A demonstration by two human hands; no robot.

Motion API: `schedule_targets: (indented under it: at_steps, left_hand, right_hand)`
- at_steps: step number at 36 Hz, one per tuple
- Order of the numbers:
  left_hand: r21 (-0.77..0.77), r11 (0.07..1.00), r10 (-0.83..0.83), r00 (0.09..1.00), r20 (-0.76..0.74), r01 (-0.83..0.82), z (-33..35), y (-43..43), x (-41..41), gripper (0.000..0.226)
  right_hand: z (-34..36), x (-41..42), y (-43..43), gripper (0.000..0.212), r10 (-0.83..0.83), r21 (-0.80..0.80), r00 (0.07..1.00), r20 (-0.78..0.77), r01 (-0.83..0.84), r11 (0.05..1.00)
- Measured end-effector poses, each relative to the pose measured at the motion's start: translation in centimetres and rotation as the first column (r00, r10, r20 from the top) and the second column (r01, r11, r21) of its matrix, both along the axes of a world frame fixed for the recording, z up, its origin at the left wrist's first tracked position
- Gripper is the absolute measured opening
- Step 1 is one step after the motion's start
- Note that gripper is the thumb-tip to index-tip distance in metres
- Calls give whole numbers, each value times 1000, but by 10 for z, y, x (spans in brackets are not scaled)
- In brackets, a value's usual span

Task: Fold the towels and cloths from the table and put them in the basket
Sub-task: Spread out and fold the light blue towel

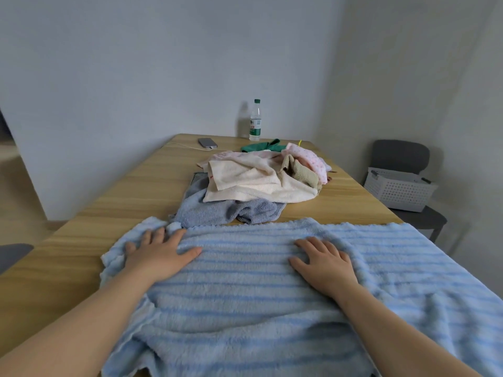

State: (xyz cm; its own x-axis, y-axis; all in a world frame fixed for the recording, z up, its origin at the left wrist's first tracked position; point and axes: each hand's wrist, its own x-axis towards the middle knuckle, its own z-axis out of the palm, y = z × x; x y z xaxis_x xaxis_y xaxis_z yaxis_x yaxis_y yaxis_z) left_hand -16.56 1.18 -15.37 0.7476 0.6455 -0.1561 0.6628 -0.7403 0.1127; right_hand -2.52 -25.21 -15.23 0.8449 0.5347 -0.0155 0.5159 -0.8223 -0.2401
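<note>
A large light blue striped towel (245, 289) lies spread over the near end of the wooden table (114, 202). My left hand (160, 254) presses flat on its far left corner, fingers straight. My right hand (324, 262) lies flat on the towel's middle right, fingers spread. Behind the towel sits a pile of cloths: a grey-blue towel (206, 210), a cream towel (250, 183), a tan cloth (302, 170), a pink dotted cloth (313, 156) and a green cloth (261, 146). A white perforated basket (400, 190) stands on a grey chair at the right.
A water bottle (255, 121) stands at the table's far edge by the wall. A phone (207, 143) with a white cable lies to its left. The grey chair (400, 156) holds the basket beside the table's right edge. Another chair's edge (13, 251) shows at the left.
</note>
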Motion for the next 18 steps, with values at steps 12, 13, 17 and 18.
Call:
schedule_targets:
  at_steps: [12, 13, 17, 18]
  left_hand:
    - [137, 987, 60, 985, 162, -82, 17, -15, -71, 50]
    - [103, 990, 82, 986, 148, -98, 17, -14, -78, 49]
    - [4, 988, 153, 981, 120, -154, 23, -12, -99, 47]
    - [-45, 985, 171, 977, 124, -166, 24, -12, -105, 46]
  right_hand:
    - [17, -68, 52, 48, 218, 143, 973, 68, -226, 964]
    - [17, -77, 57, 47, 253, 152, 966, 52, -258, 954]
    - [12, -107, 72, 42, 358, 180, 934, 17, -355, 917]
    - [11, -112, 73, 41, 373, 186, 928, 15, -369, 911]
